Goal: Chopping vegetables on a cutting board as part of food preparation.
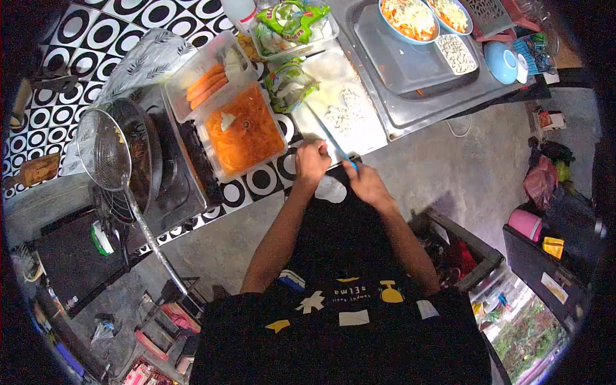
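My right hand grips the blue handle of a knife. The blade slants away to the left over a white cutting board. Curled at the board's near-left edge is my left hand; whether anything sits inside its fingers is hidden. Small chopped whitish pieces lie on the board, right of the blade. Beyond the blade's tip rests an opened green-and-clear plastic food packet, partly over the board's left edge.
Left of the board stand a plastic tub of orange mixture and a container with carrots. A long-handled strainer juts past the counter beside a wok. On the right, a grey tray carries blue bowls and a dish of chopped pieces.
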Available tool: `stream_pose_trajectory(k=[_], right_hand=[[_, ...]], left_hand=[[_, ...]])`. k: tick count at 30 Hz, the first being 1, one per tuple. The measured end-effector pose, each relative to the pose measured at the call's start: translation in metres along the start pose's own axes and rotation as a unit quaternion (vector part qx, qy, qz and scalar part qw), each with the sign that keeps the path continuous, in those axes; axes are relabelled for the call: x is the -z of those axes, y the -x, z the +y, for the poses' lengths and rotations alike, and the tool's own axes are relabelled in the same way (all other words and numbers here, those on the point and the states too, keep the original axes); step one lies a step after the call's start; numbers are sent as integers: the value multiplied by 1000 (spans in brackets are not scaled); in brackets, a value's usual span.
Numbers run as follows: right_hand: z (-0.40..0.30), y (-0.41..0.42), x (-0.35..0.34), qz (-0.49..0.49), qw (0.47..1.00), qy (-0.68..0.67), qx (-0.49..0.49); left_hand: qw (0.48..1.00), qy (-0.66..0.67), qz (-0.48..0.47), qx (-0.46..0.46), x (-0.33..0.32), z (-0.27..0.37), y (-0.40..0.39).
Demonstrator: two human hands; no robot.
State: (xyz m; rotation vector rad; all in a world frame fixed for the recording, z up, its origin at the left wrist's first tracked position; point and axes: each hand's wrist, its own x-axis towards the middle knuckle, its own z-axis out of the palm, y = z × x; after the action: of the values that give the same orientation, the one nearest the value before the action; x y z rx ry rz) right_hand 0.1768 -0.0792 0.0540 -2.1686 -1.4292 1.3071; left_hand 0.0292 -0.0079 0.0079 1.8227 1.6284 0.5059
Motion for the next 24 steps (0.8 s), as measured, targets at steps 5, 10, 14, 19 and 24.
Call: stream_pose_trajectory(k=[5,10,14,19,24], right_hand=[[35,36,33,-10,999,-44,-14],[64,53,50,-35,999,11,-31],[74,63,51,-51,998,40,6],[79,56,39,-52,996,73,5],[63,50,35,-52,995,82,29]], left_hand=[[994,43,53,-90,-8,13,-22],[977,25,140,-158,-7,8,-72],[969,-39,100,-222,-4,5,-92],[978,-76,-57,-186,2,16,-100],[994,-51,-19,-97,-4,7,-100]])
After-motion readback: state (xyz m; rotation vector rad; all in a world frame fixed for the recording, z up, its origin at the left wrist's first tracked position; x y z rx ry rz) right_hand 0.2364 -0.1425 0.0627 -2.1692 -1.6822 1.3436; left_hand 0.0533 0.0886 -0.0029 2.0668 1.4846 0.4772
